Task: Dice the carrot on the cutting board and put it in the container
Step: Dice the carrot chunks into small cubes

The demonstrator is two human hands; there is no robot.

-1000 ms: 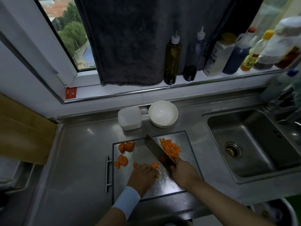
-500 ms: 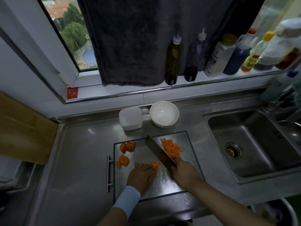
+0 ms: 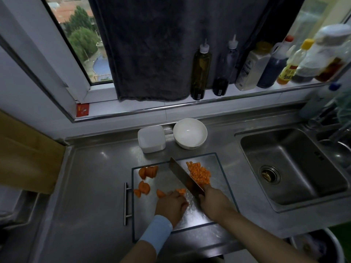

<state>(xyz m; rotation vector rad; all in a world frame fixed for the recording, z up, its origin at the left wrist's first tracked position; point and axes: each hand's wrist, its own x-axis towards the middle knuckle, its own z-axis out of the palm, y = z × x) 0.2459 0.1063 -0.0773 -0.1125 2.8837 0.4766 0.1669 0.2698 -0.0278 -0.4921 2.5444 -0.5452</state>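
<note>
A glass cutting board (image 3: 220, 168) lies on the steel counter. On its right side is a pile of diced carrot (image 3: 199, 172); several thick carrot slices (image 3: 147, 171) lie on its left. My right hand (image 3: 213, 203) grips the handle of a cleaver (image 3: 185, 176), whose blade stands between the dice and a small carrot piece (image 3: 180, 191). My left hand (image 3: 171, 205), fingers curled, holds that piece down on the board. A square white container (image 3: 151, 139) and a white bowl (image 3: 190, 133) stand behind the board.
A steel sink (image 3: 290, 168) lies to the right. Several bottles (image 3: 201, 69) line the windowsill under a dark hanging towel (image 3: 152, 44). A wooden board (image 3: 26, 156) leans at the left. A bar handle (image 3: 125, 203) sticks out at the cutting board's left edge.
The cleaver blade has shifted slightly against the carrot piece under my left hand, as in chopping strokes. Both hands stay in nearly the same place.
</note>
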